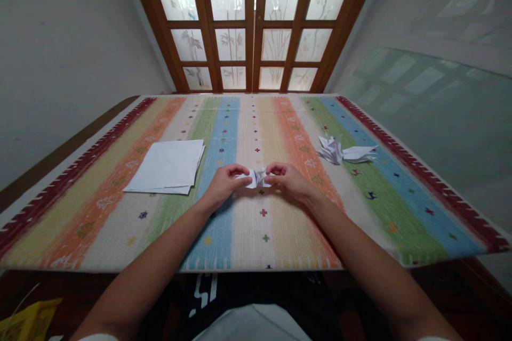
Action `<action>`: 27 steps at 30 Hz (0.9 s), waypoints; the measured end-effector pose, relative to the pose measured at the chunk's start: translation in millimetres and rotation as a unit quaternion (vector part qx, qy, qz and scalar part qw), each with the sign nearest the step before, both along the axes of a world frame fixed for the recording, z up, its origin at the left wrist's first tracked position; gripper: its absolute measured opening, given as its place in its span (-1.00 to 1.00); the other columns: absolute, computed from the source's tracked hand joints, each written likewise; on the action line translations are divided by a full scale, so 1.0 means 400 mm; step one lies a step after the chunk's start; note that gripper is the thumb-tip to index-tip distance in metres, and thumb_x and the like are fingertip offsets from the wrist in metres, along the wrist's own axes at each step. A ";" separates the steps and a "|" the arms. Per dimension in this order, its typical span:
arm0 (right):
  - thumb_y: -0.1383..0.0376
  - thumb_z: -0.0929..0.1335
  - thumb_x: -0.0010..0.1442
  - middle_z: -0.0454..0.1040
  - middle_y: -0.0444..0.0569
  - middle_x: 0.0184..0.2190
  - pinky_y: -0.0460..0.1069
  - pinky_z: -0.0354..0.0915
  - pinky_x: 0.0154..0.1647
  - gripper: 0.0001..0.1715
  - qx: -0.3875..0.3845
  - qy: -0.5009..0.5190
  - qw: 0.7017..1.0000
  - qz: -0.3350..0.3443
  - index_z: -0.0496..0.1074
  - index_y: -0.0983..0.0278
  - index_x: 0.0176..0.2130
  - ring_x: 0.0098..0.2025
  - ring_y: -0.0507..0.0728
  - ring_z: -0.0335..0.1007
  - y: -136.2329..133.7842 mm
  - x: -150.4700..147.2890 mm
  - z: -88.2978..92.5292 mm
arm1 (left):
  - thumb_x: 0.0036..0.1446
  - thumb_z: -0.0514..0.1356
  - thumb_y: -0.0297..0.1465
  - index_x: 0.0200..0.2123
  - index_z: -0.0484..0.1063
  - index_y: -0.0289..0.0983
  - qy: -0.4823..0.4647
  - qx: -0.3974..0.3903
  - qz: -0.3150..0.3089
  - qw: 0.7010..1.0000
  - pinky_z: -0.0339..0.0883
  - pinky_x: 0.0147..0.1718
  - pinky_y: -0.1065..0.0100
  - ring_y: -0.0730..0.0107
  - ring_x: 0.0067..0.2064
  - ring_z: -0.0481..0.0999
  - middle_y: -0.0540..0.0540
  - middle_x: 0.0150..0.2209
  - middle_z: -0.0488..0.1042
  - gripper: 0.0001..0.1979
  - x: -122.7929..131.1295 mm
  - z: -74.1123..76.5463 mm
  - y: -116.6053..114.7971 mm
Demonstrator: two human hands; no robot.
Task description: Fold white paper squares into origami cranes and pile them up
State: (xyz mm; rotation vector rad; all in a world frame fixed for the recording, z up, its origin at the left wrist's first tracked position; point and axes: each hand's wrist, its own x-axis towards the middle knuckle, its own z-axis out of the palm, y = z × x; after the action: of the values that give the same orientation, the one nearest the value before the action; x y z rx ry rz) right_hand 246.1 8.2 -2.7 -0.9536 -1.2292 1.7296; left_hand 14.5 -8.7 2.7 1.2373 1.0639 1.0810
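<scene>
Left hand (226,184) and right hand (288,180) pinch a folded white paper piece (256,178) from either side over the striped tablecloth (264,245), seemingly to keep its folds taut. A blank paper stack (166,168) lies left, folded paper figures (346,150) right.

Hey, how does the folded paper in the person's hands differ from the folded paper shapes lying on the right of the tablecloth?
The folded paper is a small, compact piece, while the folded paper shapes look bigger, with long pointed flaps spread out. The folded paper is held between the left hand and right hand; the shapes lie untouched on the striped tablecloth. Both are white paper.
</scene>
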 end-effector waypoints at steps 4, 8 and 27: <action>0.24 0.71 -0.19 0.60 -0.12 -0.40 -0.07 0.30 -0.43 -0.40 -0.045 0.030 0.998 0.018 0.51 0.21 -0.18 -0.43 0.07 0.50 0.001 0.003 -0.002 | -0.18 0.56 -0.36 -0.14 0.46 -0.27 -0.047 -0.026 -0.018 0.998 0.45 -0.28 0.39 0.36 -0.33 0.64 -0.06 -0.29 0.65 -0.48 0.001 0.005 -0.004; 0.18 0.71 -0.16 0.63 -0.08 -0.39 -0.06 0.37 -0.39 -0.36 -0.056 0.038 0.998 0.013 0.53 0.22 -0.13 -0.41 0.08 0.53 0.002 0.006 0.003 | -0.18 0.57 -0.38 -0.03 0.33 -0.22 -0.071 -0.042 -0.024 0.996 0.48 -0.29 0.40 0.34 -0.33 0.68 -0.07 -0.24 0.67 -0.33 0.000 0.017 -0.010; 0.03 0.68 -0.05 0.60 -0.14 -0.33 -0.08 0.46 -0.37 -0.28 -0.026 0.055 0.997 -0.054 0.58 0.13 0.07 -0.40 0.03 0.46 0.017 0.026 0.012 | -0.15 0.56 -0.14 -0.29 0.39 -0.24 -0.002 0.026 0.057 0.998 0.39 -0.55 0.42 0.42 -0.58 0.51 0.08 -0.55 0.52 -0.49 -0.011 0.031 -0.001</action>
State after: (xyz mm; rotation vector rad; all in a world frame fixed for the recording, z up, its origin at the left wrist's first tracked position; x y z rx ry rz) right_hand 256.6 14.9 1.9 -0.9245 -1.0481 1.7135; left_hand 10.0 -9.0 15.3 1.2266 1.1202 1.2043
